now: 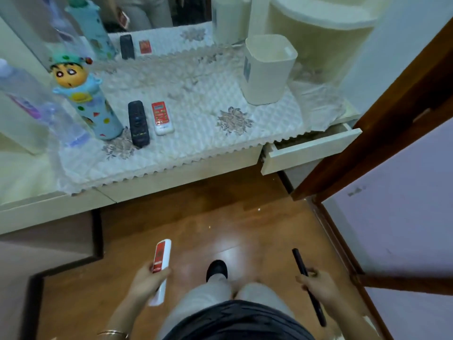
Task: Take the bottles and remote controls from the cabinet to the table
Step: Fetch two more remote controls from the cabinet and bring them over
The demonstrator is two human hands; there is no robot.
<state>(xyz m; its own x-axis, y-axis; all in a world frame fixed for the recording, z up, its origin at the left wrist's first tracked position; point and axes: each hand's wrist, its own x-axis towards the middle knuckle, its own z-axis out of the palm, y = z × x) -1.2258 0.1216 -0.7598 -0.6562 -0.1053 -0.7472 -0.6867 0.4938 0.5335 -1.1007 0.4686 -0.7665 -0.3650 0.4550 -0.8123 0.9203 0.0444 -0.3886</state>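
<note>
Left hand [147, 283] grips white remote [162, 255]; right hand [318, 283] holds black remote [299, 262], seen edge-on.

Four remotes: two black plastic remote controls [138, 123] [299, 260] and two red-and-white plastic remote controls [161, 118] [161, 256]. Two bottles: one clear plastic bottle [31, 104], one blue cartoon-figure bottle [90, 101]. One cream square plastic bin [267, 72].

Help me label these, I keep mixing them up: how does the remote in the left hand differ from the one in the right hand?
The left-hand remote is white with a red face; the right-hand remote is all black. The left-hand remote looks broader; the right-hand remote shows as a thin bar. Both are gripped mid-length, above the wooden floor.
</note>
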